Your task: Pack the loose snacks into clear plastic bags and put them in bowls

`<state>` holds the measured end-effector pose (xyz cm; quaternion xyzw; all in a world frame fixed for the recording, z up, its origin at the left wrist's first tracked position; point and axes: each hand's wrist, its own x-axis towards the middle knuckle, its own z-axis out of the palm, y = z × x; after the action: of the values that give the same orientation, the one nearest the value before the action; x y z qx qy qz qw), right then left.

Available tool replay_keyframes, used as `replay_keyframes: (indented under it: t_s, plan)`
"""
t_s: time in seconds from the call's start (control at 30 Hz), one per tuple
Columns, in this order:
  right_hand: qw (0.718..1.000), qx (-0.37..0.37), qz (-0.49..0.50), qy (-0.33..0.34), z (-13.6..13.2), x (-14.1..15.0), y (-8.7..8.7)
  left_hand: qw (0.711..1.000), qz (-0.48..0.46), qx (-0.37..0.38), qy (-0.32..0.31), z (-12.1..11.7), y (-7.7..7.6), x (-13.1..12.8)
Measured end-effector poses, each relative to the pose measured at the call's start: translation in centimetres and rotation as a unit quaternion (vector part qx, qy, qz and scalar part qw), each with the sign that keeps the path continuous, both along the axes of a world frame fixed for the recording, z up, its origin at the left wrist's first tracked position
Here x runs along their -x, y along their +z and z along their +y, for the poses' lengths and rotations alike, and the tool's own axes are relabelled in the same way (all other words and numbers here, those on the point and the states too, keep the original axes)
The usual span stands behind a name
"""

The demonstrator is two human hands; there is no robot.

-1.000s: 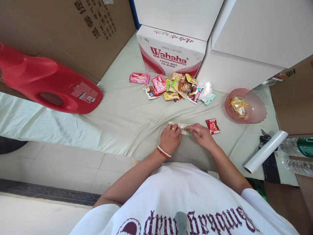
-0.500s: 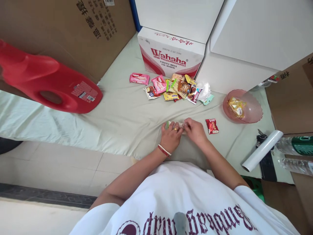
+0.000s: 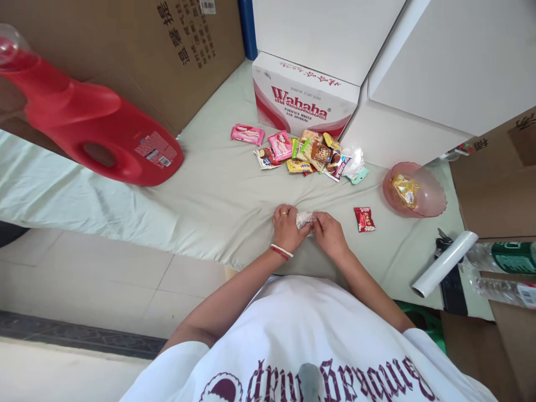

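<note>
Close to the cloth's front edge, my left hand (image 3: 287, 226) and my right hand (image 3: 329, 231) both grip a small whitish, see-through packet (image 3: 304, 219). My left fingers curl over its left side, and the right thumb and fingertips pinch its right end. What is inside the packet cannot be made out. A red snack sachet (image 3: 364, 219) lies to the right of my right hand. Farther back sits a pile of wrapped snacks (image 3: 316, 153), with two pink wafer packs (image 3: 280, 145) at its left side.
A pink bowl (image 3: 435, 195) at the right holds yellow packets. A white roll (image 3: 446, 263), keys and plastic bottles (image 3: 481, 257) lie at the right edge. A red detergent jug (image 3: 121, 139) stands left. A Wahaha carton (image 3: 301, 106) and white boxes (image 3: 419, 72) close off the back.
My left hand has shifted its grip, so more of the whitish packet shows between the hands. The camera view has shifted slightly. The snacks stay where they were.
</note>
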<state>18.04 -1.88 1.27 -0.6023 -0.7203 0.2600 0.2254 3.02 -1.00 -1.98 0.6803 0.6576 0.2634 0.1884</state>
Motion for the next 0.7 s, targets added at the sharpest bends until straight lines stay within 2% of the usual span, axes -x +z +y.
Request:
replay_keyframes:
  t_s: [0.1, 0.2, 0.27, 0.33, 0.4, 0.47, 0.53, 0.6, 0.63, 0.7]
  plan:
    - [0.987, 0.051, 0.14, -0.062, -2.2, -0.3, 1.0, 0.998, -0.012, -0.043, -0.041, -1.9, 0.8, -0.6]
    - [0.952, 0.095, 0.265, -0.12, -4.6, -0.9, 1.1, 0.979, -0.028, -0.14, -0.144, -4.0, 0.9, -1.1]
    - [0.932, 0.112, 0.311, -0.151, -5.8, -1.3, 0.3, 0.953, -0.09, -0.183, -0.224, -5.1, 0.5, -1.4]
    - [0.917, 0.13, 0.341, -0.164, -6.7, -1.6, -1.0, 0.923, -0.196, -0.171, -0.284, -5.8, 0.1, -1.8]
    - [0.906, 0.149, 0.366, -0.154, -7.4, -1.9, -2.0, 0.899, -0.279, -0.134, -0.309, -6.2, -0.2, -1.9]
    - [0.903, 0.152, 0.378, -0.14, -7.7, -2.8, -2.1, 0.897, -0.295, -0.113, -0.308, -6.4, 0.1, -1.5]
    - [0.915, 0.111, 0.355, -0.16, -7.4, -5.4, -0.9, 0.917, -0.259, -0.121, -0.28, -6.4, 0.6, -0.1]
    - [0.93, 0.011, 0.288, -0.228, -6.2, -10.3, 1.5, 0.941, -0.207, -0.145, -0.226, -6.3, 1.1, 2.4]
    - [0.925, -0.056, 0.245, -0.284, -5.1, -13.4, 2.8, 0.951, -0.182, -0.161, -0.192, -6.2, 1.3, 3.9]
    - [0.896, -0.18, 0.149, -0.378, -2.1, -20.4, 5.5, 0.967, -0.133, -0.184, -0.119, -5.9, 1.3, 7.2]
